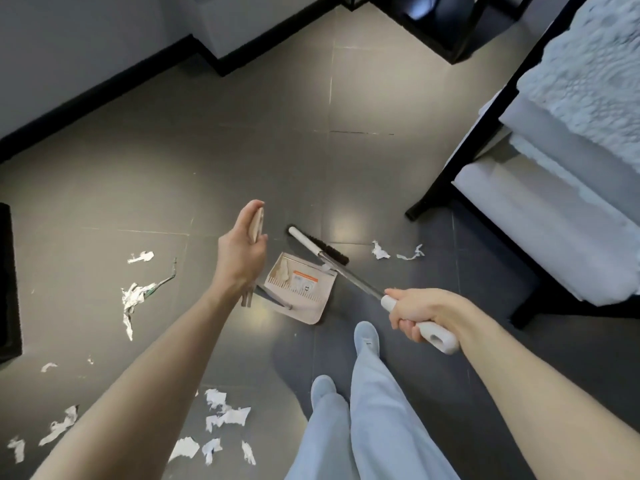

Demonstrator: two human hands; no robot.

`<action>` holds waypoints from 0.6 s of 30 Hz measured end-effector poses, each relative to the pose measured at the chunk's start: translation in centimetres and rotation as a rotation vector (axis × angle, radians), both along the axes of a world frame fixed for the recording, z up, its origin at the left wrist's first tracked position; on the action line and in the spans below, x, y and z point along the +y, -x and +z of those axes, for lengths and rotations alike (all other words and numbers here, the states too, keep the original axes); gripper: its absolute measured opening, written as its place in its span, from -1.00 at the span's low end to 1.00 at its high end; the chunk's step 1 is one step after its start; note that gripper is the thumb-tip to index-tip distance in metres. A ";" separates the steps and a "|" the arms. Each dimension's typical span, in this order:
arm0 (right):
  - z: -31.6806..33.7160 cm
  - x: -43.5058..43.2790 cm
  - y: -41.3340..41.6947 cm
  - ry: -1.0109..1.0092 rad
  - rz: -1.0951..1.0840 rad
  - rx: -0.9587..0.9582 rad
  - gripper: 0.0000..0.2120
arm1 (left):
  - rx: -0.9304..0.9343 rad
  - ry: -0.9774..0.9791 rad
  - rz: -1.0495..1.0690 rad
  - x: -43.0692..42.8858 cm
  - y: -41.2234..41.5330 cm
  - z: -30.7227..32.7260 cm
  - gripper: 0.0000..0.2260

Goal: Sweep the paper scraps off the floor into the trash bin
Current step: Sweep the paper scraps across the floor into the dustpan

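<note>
View from above, looking down at a person's two bare arms over a grey tiled floor [207, 150]. The left hand [242, 252] is raised, its fingers and thumb closed on the beige top end of a dustpan [308, 308] handle. The pan itself rests on the floor just below and to the right of that hand, open mouth facing away, with a pale scrap [282, 270] lying inside it.

The right hand [417, 315] is wrapped firmly round the white grip of a broom [349, 273]. The broom's metal pole slants up and to the left from this hand, passing over the far right corner of the dustpan. Its black brush head [332, 251] sits on the floor just beyond the pan.

Torn white paper scraps [227, 412] lie scattered on the floor: a cluster below the left forearm, more strewn out to the left of the left hand, and two small pieces [379, 251] beyond the right hand, near the brush (these last two lie close together).

Legs in pale blue trousers [377, 410] stand between the arms. A bed [571, 150] with white bedding and a dark frame is off to the right of the right hand.
</note>
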State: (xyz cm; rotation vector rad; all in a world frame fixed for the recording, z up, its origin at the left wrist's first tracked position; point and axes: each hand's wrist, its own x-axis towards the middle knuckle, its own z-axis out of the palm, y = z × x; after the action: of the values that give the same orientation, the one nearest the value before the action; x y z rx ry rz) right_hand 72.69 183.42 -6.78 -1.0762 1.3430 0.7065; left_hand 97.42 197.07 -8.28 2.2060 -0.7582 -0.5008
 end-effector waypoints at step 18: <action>4.7 -1.2 15.2 0.205 -0.253 -0.042 -0.29 | -0.096 -0.099 -0.524 -3.4 8.9 1.4 -0.54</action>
State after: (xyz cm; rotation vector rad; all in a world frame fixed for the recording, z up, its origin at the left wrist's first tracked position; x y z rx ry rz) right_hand 57.52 182.19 -2.07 -1.0514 1.5066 0.3638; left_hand 88.48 193.66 -6.88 2.1214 -1.4035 -0.7001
